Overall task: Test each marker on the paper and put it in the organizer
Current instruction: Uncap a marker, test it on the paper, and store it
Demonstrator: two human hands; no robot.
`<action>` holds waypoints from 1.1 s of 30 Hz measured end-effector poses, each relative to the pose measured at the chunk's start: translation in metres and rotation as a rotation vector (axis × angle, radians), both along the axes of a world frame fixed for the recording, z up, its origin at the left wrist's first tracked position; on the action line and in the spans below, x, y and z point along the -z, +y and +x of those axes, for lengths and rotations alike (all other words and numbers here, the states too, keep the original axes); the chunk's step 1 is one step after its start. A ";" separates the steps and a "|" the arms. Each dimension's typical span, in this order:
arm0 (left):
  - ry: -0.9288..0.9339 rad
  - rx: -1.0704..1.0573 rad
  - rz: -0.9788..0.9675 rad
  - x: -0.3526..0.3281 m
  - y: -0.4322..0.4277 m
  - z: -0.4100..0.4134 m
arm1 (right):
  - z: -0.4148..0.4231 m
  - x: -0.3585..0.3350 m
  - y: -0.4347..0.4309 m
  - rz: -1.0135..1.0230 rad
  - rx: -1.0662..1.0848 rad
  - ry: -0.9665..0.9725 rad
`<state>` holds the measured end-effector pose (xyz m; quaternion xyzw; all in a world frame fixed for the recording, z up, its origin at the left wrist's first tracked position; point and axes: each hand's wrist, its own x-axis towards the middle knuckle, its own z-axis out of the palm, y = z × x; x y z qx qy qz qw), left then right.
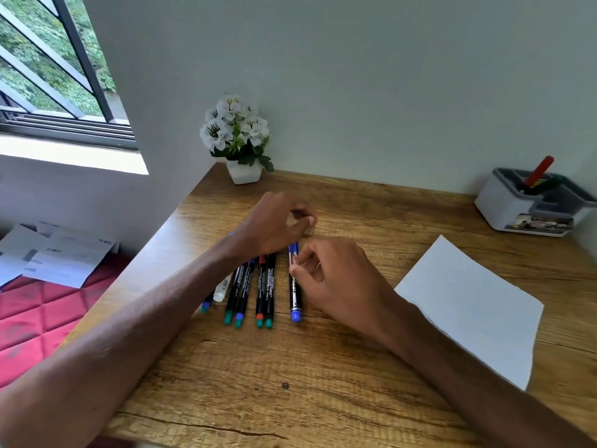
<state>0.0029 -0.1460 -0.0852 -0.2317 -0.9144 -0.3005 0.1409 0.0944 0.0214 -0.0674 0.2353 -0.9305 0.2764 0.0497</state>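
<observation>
Right hand (339,279): fingers curled, thumb and forefinger pinching the blue marker (295,295) at mid-barrel. Marker lies flat on the bench (290,367), capped, blue cap pointing away from the person, blue butt end toward them

Left hand (274,224): reaches across just beyond the right hand, fingers curled under, over the far ends of the marker row (243,292). Cannot tell whether it has hold of anything

Row sits just left of the blue marker, a narrow gap between. Several dark barrels lie side by side with green, blue and red end plugs facing the person; one white barrel (223,291) at the left side, partly under the left forearm

Paper (468,305): white sheet, flat on the bench to the right of the right hand, set at an angle, no marks that can be made out

Organizer (497,205): white and grey box at the far right against the wall; red marker (539,172) stands tilted in a back compartment with a darker item beside it

Potted white flowers (237,130) at the far left corner. Loose sheets (58,253) on a red quilted surface left of the bench, under a window
</observation>
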 end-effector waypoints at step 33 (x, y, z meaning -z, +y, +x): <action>0.048 0.282 0.340 -0.032 0.078 0.045 | -0.008 -0.037 0.135 -0.246 0.067 0.159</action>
